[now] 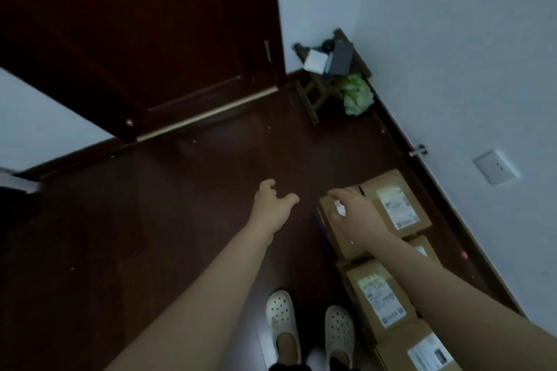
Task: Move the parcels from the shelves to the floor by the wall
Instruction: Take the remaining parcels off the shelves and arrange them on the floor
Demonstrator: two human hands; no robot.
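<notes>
Head view: the right hand [352, 211] arches over the top of a brown cardboard parcel [337, 242] lying on the dark, glossy wood floor [180, 220]. Thumb & forefinger sit either side of its white label, but I can't tell if they pinch the box or just rest on it. The left hand [275, 205] hangs beside it over bare floor, fingers loosely spread and holding nothing, prob. out for balance while bending. This parcel touches a labelled box [394, 205] nearer the white wall [452, 69]. More flat-topped, square-edged boxes run back toward the person's white clogs [283, 319], incl. a mid-row box [379, 301] and a near box [428, 352]. They're packed tight along the skirting, likely to keep the walkway free. So several parcels are already down (shelves not in shot). A small wooden stool [319, 90] stands in the corner by the dark door [135, 39].
</notes>
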